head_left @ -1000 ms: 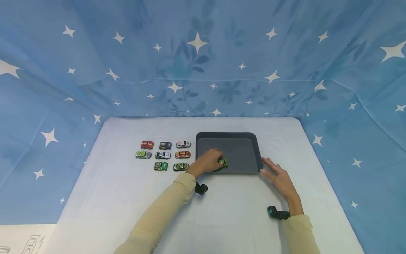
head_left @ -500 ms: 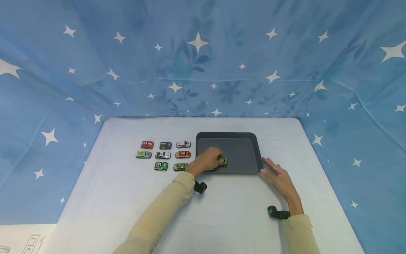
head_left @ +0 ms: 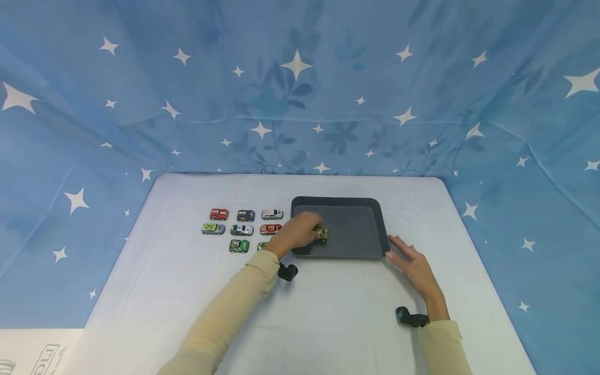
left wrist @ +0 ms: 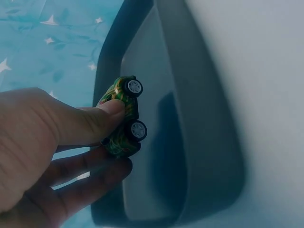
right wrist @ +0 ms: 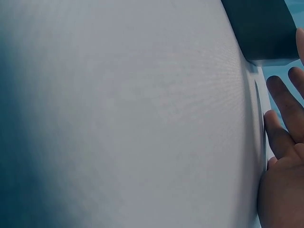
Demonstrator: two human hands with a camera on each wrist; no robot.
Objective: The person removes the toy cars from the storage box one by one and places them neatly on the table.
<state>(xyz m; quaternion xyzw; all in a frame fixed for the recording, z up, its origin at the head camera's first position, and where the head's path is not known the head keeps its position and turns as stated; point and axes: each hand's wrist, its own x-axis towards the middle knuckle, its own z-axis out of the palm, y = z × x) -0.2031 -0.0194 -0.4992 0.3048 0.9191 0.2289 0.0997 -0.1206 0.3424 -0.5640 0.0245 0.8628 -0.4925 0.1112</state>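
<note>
My left hand [head_left: 297,230] pinches a green camouflage toy car [left wrist: 124,111] between thumb and fingers. In the head view this toy car [head_left: 322,234] is over the left part of a dark grey tray [head_left: 349,253]. Its wheels show clear of the tray floor in the left wrist view. My right hand [head_left: 419,272] lies by the tray's front right corner with fingers extended. From the right wrist view, the thumb is near the tray [right wrist: 266,33]; I cannot tell whether it touches. That hand holds nothing.
Several toy cars stand in rows left of the tray, among them a red car [head_left: 219,214], a green car [head_left: 239,246] and a white car [head_left: 272,214]. One car [head_left: 262,245] is partly hidden by my left wrist. A blue star-patterned cloth [head_left: 300,104] hangs behind the white table [head_left: 328,312].
My left hand, gripping the toy car, has shifted left and slightly up in the head view. The view has tilted slightly. My right hand stays by the tray corner.
</note>
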